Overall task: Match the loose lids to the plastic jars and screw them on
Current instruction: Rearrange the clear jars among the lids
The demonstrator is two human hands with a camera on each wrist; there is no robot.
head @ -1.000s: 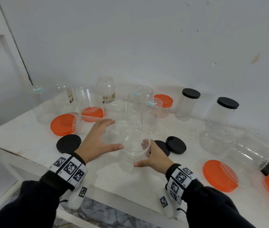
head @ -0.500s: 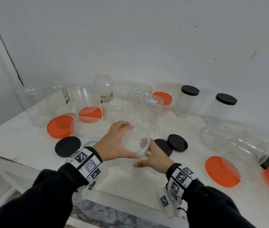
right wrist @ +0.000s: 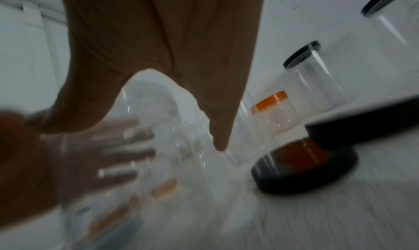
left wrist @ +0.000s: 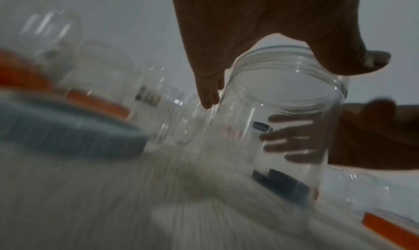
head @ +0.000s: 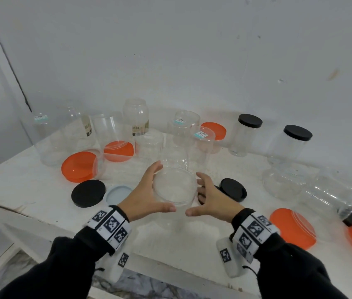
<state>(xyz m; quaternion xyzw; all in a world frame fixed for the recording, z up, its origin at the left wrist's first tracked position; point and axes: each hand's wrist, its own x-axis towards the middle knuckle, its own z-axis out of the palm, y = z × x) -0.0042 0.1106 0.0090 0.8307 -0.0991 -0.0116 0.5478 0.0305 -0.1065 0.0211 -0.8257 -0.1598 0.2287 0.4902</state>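
Note:
A clear open-topped jar (head: pixel 174 186) stands on the white table (head: pixel 19 186) between my hands. My left hand (head: pixel 147 190) grips its threaded neck, thumb in front and fingers behind; the left wrist view shows the jar (left wrist: pixel 283 110) in that grip. My right hand (head: pixel 209 197) lies against the jar's right side with spread, fairly straight fingers, seen through the plastic as fingers (left wrist: pixel 290 137). Loose lids lie close by: a black lid (head: pixel 88 193), a pale blue lid (head: pixel 119 194) and two overlapping black lids (head: pixel 233 189). The right wrist view is blurred.
Several clear open jars (head: pixel 140 117) crowd the back of the table. Two jars with black lids (head: pixel 250 120) (head: pixel 297 132) stand at the back right. Orange lids (head: pixel 79 166) (head: pixel 292 227) lie left and right. The table's front edge (head: pixel 170 275) runs under my wrists.
My left hand came in from the left and took the jar by its neck. My right hand stayed at the jar's right side and spread its fingers.

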